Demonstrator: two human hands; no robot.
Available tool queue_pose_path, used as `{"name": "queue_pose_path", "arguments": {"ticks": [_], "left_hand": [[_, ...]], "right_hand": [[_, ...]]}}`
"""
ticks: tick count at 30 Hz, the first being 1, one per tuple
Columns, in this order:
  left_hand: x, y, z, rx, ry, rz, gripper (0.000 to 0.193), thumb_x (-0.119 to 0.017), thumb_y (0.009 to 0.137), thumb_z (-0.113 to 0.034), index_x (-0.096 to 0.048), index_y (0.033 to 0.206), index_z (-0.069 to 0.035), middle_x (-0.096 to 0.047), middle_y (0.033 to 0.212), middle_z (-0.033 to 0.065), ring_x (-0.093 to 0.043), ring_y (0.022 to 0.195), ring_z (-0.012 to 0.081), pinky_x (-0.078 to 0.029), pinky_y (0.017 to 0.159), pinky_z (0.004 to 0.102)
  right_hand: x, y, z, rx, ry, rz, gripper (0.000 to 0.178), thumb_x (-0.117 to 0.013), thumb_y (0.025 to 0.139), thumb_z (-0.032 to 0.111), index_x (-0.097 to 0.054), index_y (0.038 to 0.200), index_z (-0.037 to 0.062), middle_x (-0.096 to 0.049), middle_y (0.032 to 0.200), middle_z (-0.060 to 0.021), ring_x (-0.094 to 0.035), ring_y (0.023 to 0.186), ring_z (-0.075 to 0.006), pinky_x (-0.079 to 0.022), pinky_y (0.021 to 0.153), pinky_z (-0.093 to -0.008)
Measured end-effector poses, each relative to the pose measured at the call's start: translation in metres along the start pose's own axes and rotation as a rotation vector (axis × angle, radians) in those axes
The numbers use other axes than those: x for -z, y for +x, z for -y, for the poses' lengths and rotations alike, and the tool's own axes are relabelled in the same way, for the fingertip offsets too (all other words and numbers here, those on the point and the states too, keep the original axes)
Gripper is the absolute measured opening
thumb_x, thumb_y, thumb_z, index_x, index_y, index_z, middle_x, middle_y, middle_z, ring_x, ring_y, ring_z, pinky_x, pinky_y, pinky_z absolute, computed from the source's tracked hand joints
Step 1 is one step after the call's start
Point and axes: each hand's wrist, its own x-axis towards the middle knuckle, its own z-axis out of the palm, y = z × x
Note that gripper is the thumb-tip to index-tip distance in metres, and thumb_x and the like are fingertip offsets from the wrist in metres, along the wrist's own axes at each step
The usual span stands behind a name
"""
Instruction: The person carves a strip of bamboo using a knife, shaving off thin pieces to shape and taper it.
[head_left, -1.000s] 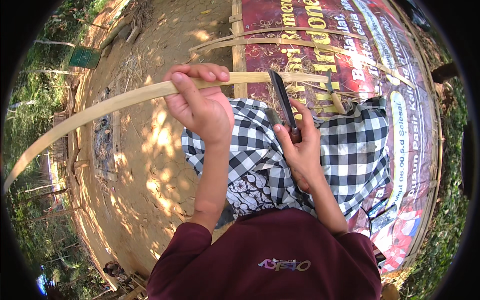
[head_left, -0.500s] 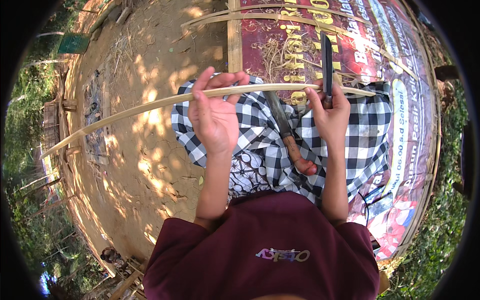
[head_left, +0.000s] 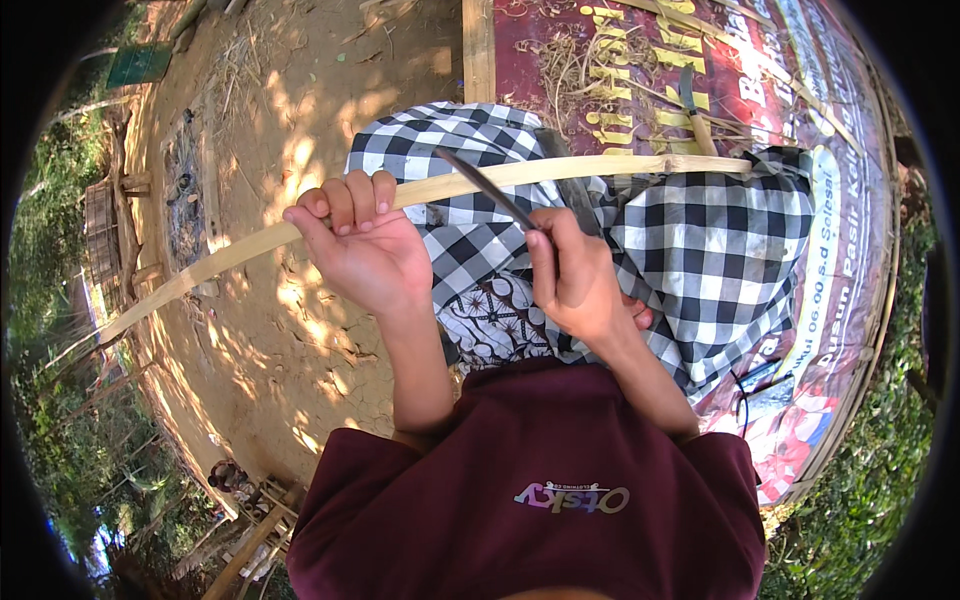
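A long, pale bamboo strip (head_left: 600, 166) runs across my lap, its right end by my right knee and its left end far out over the ground. My left hand (head_left: 365, 245) has its fingers curled over the strip, left of my legs. In my right hand (head_left: 575, 275) is a knife (head_left: 487, 187), its dark blade pointing up and left across the strip; the hand covers its handle. Whether the blade touches the strip I cannot tell. A second dark blade (head_left: 582, 205) lies on the checked cloth (head_left: 710, 225) over my legs, partly hidden by strip and right hand.
Ahead, a small knife with a pale handle (head_left: 703, 135) lies on a printed red banner (head_left: 530, 60) among curled shavings (head_left: 570, 55) and more strips (head_left: 815, 100). A wooden edge (head_left: 479, 60) borders the banner. Bare earth (head_left: 300, 130) lies to the left.
My right hand has turned the knife from upright to slanting left across the strip, and moved left and nearer me. My left hand has moved left and nearer, its fingers closing round the strip.
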Motion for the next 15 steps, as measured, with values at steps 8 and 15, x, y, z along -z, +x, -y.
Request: {"name": "queue_pose_path", "arguments": {"ticks": [8, 15], "left_hand": [[0.004, -0.007, 0.0, -0.04, 0.068, 0.01, 0.033, -0.039, 0.1, -0.032, -0.045, 0.076, -0.011, -0.023, 0.059, -0.0041, -0.024, 0.053, 0.0093, -0.026, 0.054, 0.0262], [-0.002, -0.005, 0.001, -0.077, 0.132, -0.007, 0.034, -0.037, 0.101, -0.034, -0.043, 0.076, -0.012, -0.023, 0.059, -0.0045, -0.024, 0.052, 0.009, -0.025, 0.053, 0.0259]], "right_hand": [[-0.013, -0.004, -0.004, 0.09, -0.133, -0.021, 0.009, -0.059, 0.085, 0.006, -0.052, 0.091, 0.0046, -0.061, 0.072, -0.0133, -0.06, 0.057, -0.0326, -0.047, 0.049, -0.0399], [-0.002, 0.003, 0.001, 0.145, -0.188, 0.02, 0.011, -0.06, 0.082, 0.0, -0.055, 0.092, 0.0032, -0.058, 0.068, -0.0134, -0.057, 0.052, -0.0318, -0.044, 0.045, -0.0387]]}}
